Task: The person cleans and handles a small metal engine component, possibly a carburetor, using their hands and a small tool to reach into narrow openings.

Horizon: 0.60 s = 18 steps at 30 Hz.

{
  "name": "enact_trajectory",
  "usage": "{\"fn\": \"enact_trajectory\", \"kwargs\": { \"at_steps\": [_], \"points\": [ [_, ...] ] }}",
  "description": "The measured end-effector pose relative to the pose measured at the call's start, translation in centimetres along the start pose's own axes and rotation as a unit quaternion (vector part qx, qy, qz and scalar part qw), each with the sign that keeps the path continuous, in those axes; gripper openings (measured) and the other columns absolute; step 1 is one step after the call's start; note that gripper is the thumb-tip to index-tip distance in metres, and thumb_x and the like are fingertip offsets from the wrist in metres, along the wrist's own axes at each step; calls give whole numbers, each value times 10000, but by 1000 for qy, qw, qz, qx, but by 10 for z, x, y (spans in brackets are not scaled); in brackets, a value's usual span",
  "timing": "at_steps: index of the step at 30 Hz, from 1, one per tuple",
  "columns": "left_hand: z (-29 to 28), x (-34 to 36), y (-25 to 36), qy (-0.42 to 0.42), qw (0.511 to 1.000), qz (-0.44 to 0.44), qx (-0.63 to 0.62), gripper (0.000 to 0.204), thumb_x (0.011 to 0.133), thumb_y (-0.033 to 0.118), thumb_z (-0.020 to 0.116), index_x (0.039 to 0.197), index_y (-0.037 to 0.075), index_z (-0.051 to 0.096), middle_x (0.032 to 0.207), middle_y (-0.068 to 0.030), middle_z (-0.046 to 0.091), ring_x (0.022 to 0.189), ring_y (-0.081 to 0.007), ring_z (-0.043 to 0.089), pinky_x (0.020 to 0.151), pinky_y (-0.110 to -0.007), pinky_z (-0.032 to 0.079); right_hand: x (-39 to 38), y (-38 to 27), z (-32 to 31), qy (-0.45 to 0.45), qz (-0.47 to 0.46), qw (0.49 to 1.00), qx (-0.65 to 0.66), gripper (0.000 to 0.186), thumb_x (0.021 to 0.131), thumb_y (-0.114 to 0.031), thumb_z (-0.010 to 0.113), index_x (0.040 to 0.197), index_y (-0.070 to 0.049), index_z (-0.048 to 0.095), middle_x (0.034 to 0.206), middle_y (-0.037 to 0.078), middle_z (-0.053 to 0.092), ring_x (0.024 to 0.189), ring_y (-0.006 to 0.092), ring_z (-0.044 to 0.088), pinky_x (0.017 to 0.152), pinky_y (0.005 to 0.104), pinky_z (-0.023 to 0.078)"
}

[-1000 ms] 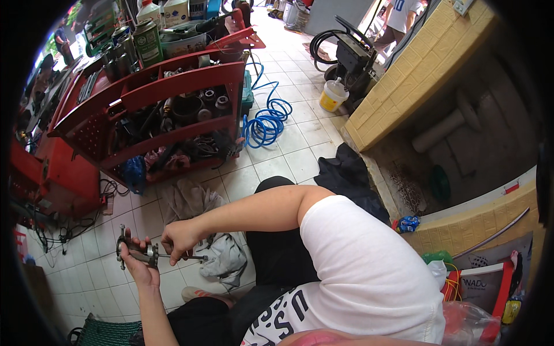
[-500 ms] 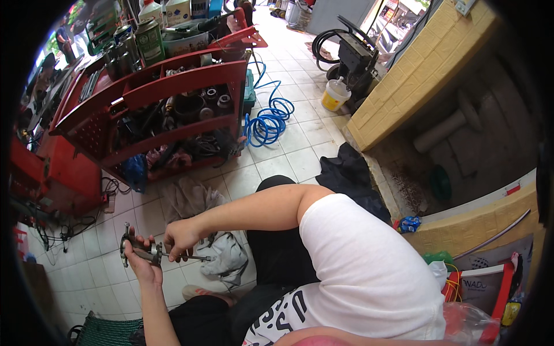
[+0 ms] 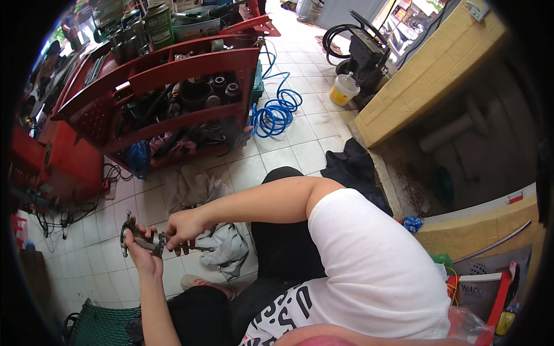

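Note:
My left hand point(image 3: 145, 259) is wrapped round a dark metal machine part point(image 3: 152, 247) with a curved flange at its far left side. Its exact kind is not clear. Close on its right, my right hand point(image 3: 184, 227) has its fingers bent round a thin metal rod tool point(image 3: 201, 248). One end of the rod points at the metal part, and the other sticks out to the right over a grey cloth point(image 3: 226, 254). Whether the rod's near end sits in the part is hidden by my fingers.
A red tool cart point(image 3: 190, 68) full of tools and parts stands ahead on the left, with a blue coiled hose point(image 3: 274, 118) beside it. A yellow-and-white bucket point(image 3: 344, 89) is farther off. Dark cloth point(image 3: 353, 167) lies by the doorway sill; a green woven seat point(image 3: 107, 324) is at lower left.
My right hand has come closer to the metal part, along the rod tool. My left hand still holds the part. The whole view has shifted slightly.

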<state>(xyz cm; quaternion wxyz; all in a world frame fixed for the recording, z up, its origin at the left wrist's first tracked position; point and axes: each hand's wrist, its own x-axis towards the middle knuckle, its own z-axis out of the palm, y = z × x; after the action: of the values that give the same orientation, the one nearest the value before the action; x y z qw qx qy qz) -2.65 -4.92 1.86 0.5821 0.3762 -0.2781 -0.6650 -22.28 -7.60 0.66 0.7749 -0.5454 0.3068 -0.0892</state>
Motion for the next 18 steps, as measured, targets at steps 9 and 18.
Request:
{"fn": "enact_trajectory", "kwargs": {
  "at_steps": [9, 18],
  "points": [
    [-4, 0, 2, 7, 1000, 19, 10, 440, 1064, 421, 491, 1343, 81, 511, 914, 7, 509, 834, -103, 499, 988, -331, 467, 0, -7, 7, 19, -16, 999, -26, 250, 956, -236, 718, 995, 10, 693, 890, 78, 731, 787, 172, 723, 669, 295, 568],
    [-6, -2, -4, 15, 1000, 10, 11, 426, 1070, 392, 484, 1354, 75, 502, 911, 2, 513, 827, -104, 504, 998, -351, 478, 1, 0, 2, 24, -24, 998, -59, 214, 903, -184, 784, 913, 14, 704, 864, 88, 739, 785, 181, 745, 679, 283, 581]
  ]
}}
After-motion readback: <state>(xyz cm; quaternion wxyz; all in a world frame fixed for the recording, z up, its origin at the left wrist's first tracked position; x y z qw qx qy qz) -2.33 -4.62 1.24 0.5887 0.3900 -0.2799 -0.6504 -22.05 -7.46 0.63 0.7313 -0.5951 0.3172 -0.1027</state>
